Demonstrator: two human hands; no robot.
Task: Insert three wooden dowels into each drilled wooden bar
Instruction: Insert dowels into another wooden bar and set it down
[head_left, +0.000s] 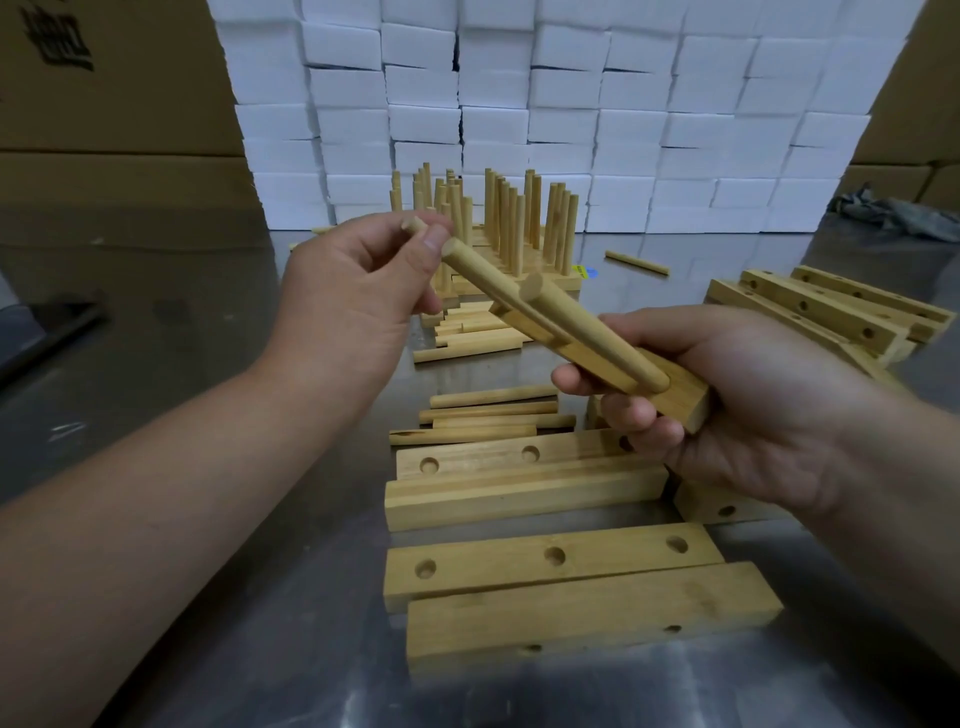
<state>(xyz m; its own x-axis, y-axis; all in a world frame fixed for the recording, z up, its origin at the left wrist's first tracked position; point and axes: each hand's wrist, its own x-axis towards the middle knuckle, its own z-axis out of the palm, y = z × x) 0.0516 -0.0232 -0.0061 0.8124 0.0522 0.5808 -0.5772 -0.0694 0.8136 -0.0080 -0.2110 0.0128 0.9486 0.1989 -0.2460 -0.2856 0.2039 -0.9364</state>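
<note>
Right grip (753, 415) clamped on a drilled bar (683, 397), held above the worktop (182, 291) centre, two dowels (597, 332) seated (third hole not visible). Left grip (343, 291) pinches a loose dowel (414, 225). Spare bars (550, 558) lie near the front edge.

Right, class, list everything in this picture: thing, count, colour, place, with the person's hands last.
held bar: one, pale wood, in the right hand, two seated dowels in it.
pinched dowel: one, pale wood, in the left hand.
finished bars: several, pale wood, dowels upright, far centre.
loose dowels: several, pale wood, lying mid-table.
empty bars: several, pale wood, near edge and right.
white boxes: many, white, stacked behind.
cartons: brown, count unclear, far left.
table: one, grey metal, underneath.
left hand: one, pinches the dowel.
right hand: one, grips the held bar.
</note>
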